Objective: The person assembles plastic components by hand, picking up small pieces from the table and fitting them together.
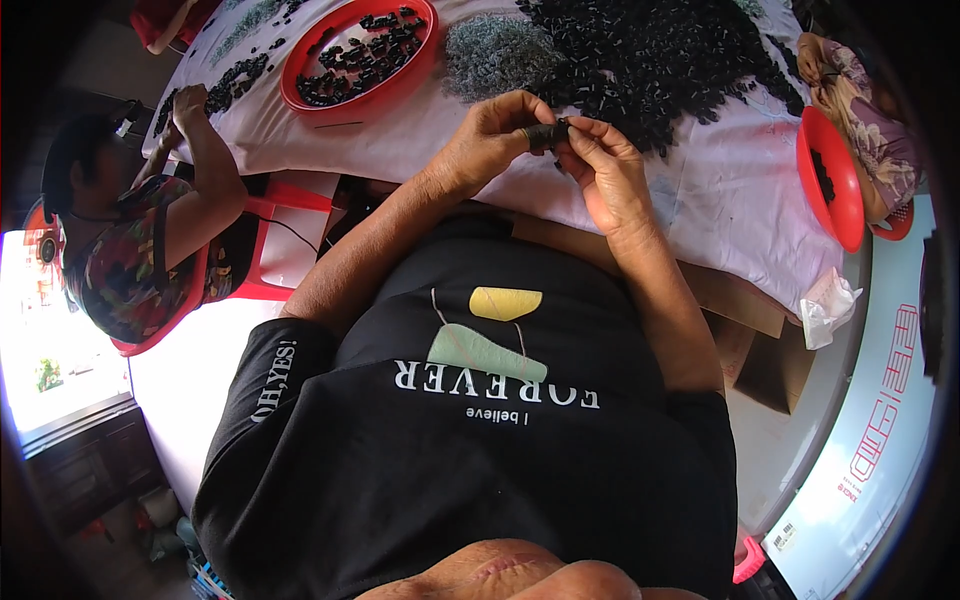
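Note:
My left hand [490, 135] and my right hand [612, 175] meet over the near edge of the cloth-covered table. Both are closed in a pinch, fingertips together on a small black piece [562, 128]. Its exact kind is too small to make out. Something dark is wrapped around a fingertip of my left hand. Just beyond my hands spreads a large heap of small black parts [650, 60]. Left of it lies a mound of tiny grey metallic pieces [498, 52].
A red basin [428, 75] holding black pieces stands at the far left of the table. A co-worker [130, 230] sits at the left, another person [865, 120] at the right by a second red basin [845, 205]. A white plastic bag [830, 305] hangs at the table's right corner.

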